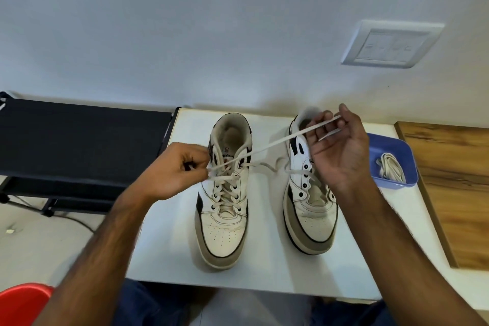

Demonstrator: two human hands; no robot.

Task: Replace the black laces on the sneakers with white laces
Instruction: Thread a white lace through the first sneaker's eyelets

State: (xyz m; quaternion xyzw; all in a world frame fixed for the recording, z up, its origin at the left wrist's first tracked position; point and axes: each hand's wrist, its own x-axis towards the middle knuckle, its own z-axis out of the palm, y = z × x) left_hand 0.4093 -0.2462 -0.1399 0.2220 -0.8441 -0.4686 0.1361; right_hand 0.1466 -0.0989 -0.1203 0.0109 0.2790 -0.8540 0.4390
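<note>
Two white sneakers with grey and black trim stand toes toward me on a white table [264, 272]. The left sneaker [225, 225] is threaded with a white lace [267, 149] through most of its eyelets. My left hand [177, 169] pinches one end of that lace beside the upper eyelets. My right hand [341, 148] holds the other end, stretched taut up and to the right over the right sneaker [315, 222]. The right sneaker has bare eyelets, and a loose stretch of white lace lies across its upper part.
A blue tray [407, 151] at the right holds a bundled white lace [391, 167]. A wooden board [455, 193] lies beyond it. A black fabric rack [79, 140] stands left of the table, a red object [23, 302] at bottom left. The wall carries a switch plate [391, 45].
</note>
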